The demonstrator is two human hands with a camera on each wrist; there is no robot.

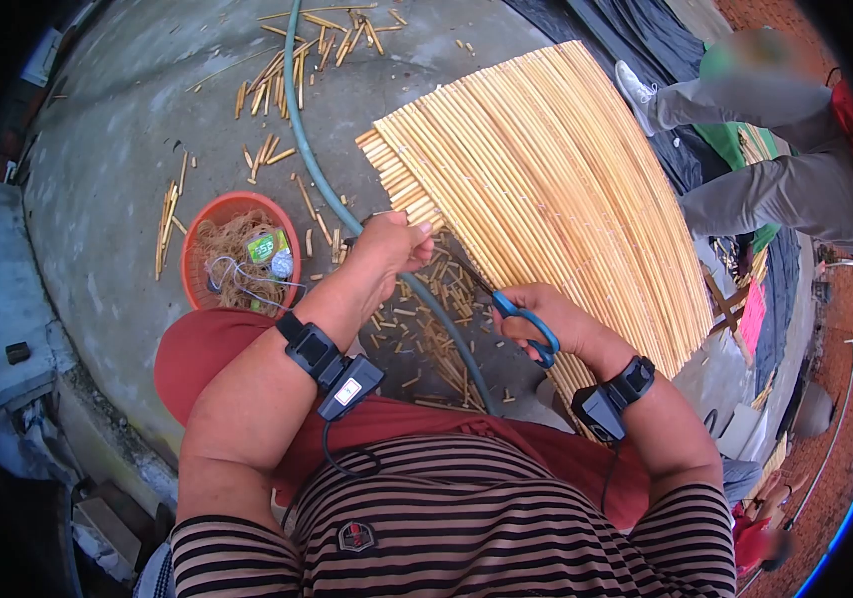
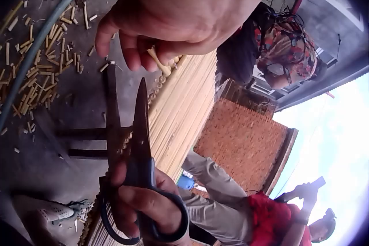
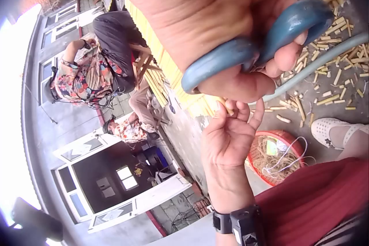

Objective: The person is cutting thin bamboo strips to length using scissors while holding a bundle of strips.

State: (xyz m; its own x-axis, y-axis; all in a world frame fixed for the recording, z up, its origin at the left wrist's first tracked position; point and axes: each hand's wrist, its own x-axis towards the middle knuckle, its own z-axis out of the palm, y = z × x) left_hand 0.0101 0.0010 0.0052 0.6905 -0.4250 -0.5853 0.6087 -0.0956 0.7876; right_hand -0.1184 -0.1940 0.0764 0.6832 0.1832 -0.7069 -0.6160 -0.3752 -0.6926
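Note:
My left hand (image 1: 386, 254) is at the near left edge of a mat of pale reed stalks (image 1: 566, 199), which are bound side by side with twine. Between its thumb and fingers it pinches the end of a reed stalk (image 2: 157, 61), seen in the left wrist view. In my right hand (image 1: 553, 317) I grip scissors with blue handles (image 1: 543, 337), fingers through the loops. Their dark blades (image 2: 140, 116) point towards the left hand, beside the mat's edge. Shorter stalk ends (image 1: 401, 179) stick out past the mat's upper left edge.
An orange basket (image 1: 190, 264) of tangled twine stands left of my knee. Cut reed pieces (image 1: 456, 299) litter the concrete floor, crossed by a green hose (image 1: 322, 179). A person in grey trousers (image 1: 785, 194) is beyond the mat; others sit farther off.

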